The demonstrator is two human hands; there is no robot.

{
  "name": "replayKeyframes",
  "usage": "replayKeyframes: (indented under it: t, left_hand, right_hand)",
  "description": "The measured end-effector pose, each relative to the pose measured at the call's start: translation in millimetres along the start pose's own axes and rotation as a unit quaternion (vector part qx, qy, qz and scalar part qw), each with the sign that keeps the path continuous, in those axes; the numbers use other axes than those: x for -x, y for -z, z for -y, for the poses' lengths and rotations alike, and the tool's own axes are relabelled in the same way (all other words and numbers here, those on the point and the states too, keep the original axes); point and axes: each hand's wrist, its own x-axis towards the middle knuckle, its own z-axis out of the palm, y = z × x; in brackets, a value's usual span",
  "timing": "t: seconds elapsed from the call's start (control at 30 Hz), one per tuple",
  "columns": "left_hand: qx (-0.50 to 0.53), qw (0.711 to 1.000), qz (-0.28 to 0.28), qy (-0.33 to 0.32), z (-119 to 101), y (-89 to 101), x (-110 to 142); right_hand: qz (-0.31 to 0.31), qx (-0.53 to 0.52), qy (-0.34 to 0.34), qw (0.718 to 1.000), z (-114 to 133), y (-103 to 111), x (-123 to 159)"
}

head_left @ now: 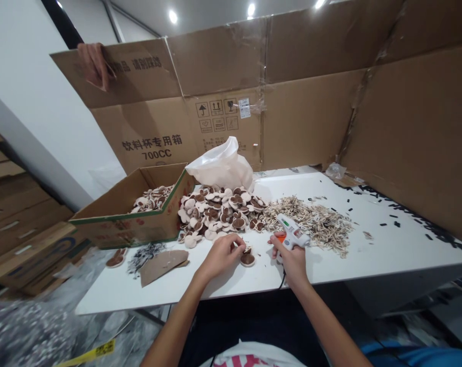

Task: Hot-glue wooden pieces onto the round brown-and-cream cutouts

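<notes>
The brown piece [247, 260] lies just right of my nearer left fingers [237, 239] (grip: can't tell). My right fingers [277, 241] clamp the glue gun [290, 230].

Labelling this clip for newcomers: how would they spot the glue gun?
At the white table, before a heap of thin cream cords, the right hand grips a white plastic glue gun. Its orange trigger sets it apart from the cords and the brown-and-cream fabric pieces.

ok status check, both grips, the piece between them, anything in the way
Right grip holding glue gun. Left grip at brown-centred piece, pinch unclear. Pale string pile beyond gun, not between grips.
</notes>
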Motion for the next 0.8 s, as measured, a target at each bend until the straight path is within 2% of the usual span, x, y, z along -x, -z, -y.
replayKeyframes:
  t: [0.33,0.63,0.8]
  left_hand:
    - [0.048,0.998,-0.032,0.010,-5,-1.0,4]
    - [0.043,0.999,-0.013,-0.010,-18,-2.8,0]
    - [0.063,0.998,-0.011,-0.010,-23,-5.3,-3]
  right_hand:
    - [0.050,0.027,0.001,0.998,1,-1,4]
    - [0.139,0.030,-0.015,0.990,1,-3,7]
    - [0.141,0.027,-0.024,0.989,2,-3,6]
